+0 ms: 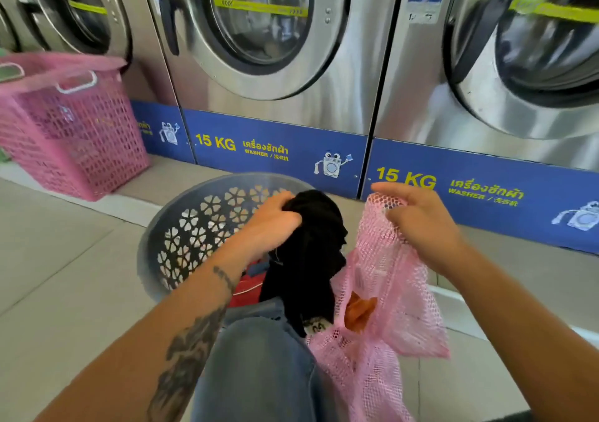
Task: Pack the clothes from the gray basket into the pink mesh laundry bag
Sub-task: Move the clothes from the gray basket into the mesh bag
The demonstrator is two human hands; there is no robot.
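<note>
- The left hand (pixel 272 220) is closed around the top of a black garment (pixel 308 259), holding it up so the cloth hangs down over the right side of the gray basket (pixel 168 227).
- The right hand (pixel 421 224) pinches the upper edge of the pink mesh bag (pixel 389 292) between thumb and fingers, lifting that edge while the rest of the bag drapes down toward the person's knee (pixel 259 369), which is clad in blue denim.
- The black garment hangs just beside the bag, its lower end touching the mesh near the bag's left edge.
- An orange piece of cloth (pixel 359 313) shows through the mesh, inside the bag.
- The gray basket stands on the tiled floor (pixel 58 275) in front of the washers; a red item (pixel 249 287) lies in its bottom, partly hidden by the left forearm.
- A row of steel washing machines (pixel 265 32) runs along the back, above a blue strip (pixel 275 149) marked "15 KG".
- A pink plastic basket (pixel 68 126) sits on the raised step at the left edge of the floor, well apart from the gray one.
</note>
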